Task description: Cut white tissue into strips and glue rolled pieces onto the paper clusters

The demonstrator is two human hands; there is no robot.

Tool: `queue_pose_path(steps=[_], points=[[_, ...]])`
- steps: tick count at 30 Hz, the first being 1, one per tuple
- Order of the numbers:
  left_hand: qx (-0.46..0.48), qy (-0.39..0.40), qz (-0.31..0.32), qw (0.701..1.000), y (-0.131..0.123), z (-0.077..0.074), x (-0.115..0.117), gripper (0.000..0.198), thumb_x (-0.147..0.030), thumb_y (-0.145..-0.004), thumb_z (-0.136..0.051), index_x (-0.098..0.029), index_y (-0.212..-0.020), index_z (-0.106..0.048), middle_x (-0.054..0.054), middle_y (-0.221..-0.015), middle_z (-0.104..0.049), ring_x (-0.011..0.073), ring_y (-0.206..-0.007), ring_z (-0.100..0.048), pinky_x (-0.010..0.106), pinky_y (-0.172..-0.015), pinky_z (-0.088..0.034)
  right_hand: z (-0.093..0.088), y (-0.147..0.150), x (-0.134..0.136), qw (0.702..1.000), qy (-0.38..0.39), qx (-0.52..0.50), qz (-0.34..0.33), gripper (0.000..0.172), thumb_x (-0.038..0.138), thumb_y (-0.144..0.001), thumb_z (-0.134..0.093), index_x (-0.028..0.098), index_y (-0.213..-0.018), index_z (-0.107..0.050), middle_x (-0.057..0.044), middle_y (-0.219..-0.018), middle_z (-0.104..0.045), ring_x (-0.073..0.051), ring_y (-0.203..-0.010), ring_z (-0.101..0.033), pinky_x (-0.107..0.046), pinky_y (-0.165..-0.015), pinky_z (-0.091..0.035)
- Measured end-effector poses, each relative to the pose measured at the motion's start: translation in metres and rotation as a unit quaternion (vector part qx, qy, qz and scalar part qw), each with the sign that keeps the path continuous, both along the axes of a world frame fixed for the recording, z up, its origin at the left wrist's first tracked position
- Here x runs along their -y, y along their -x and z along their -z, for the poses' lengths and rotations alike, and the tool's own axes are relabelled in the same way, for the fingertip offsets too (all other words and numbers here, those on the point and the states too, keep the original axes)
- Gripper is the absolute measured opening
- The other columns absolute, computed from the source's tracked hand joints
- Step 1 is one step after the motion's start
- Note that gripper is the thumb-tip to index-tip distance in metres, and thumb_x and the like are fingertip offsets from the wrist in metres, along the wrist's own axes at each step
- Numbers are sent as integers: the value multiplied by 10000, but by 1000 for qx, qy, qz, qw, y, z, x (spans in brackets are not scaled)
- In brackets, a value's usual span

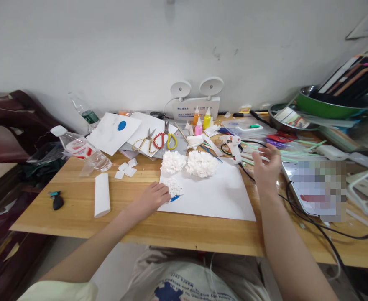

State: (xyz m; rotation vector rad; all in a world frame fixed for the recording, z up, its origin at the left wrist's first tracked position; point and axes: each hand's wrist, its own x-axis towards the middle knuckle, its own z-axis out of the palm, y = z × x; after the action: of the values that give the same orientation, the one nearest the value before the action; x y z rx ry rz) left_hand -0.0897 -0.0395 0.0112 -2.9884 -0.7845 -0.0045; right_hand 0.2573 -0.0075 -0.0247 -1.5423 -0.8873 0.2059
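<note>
My left hand (pixel 154 195) is closed at the left edge of a small cluster of white ruffled pieces (pixel 173 187), whose blue base shows below. The cluster rests on a white sheet (pixel 221 194). Behind it sit two larger white ruffled clusters, one to the left (pixel 173 161) and one to the right (pixel 202 163). My right hand (pixel 267 163) is raised at the sheet's right side, its fingers curved and apart, holding nothing. Just left of it a white hot glue gun (pixel 233 146) stands near the sheet's back edge.
Scissors (pixel 165 140), paint bottles (pixel 207 119) and papers crowd the back. A water bottle (pixel 83 148), white paper squares (pixel 126 168) and a folded white strip (pixel 102 195) lie left. At right are a phone (pixel 300 188), black cables (pixel 334 229) and a green pan (pixel 325 106).
</note>
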Motion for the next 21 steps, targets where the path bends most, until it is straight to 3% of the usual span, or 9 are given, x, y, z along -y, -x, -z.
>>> queue_pose_path(steps=[13,21], points=[[-92,-69,13,993,-14,-5,2,83,-109,-802,-514,-136,-754,-577,64,-767,-584,202,-764,-493,330,-678,-306,3,-2,-2,999,-32,-20,-16,430,278,-689,-584,199,-1101,-494,-42,-921,-584,-147,-786,-542,-283,-651,-436],[-118,-68,31,990,-20,-2,2,137,-107,-801,-510,-139,-689,-583,48,-740,-594,200,-755,-502,330,-676,-305,1,0,-1,998,-47,-23,-24,418,269,-693,-585,204,-1097,-503,-31,-903,-584,-137,-773,-537,-274,-650,-431]])
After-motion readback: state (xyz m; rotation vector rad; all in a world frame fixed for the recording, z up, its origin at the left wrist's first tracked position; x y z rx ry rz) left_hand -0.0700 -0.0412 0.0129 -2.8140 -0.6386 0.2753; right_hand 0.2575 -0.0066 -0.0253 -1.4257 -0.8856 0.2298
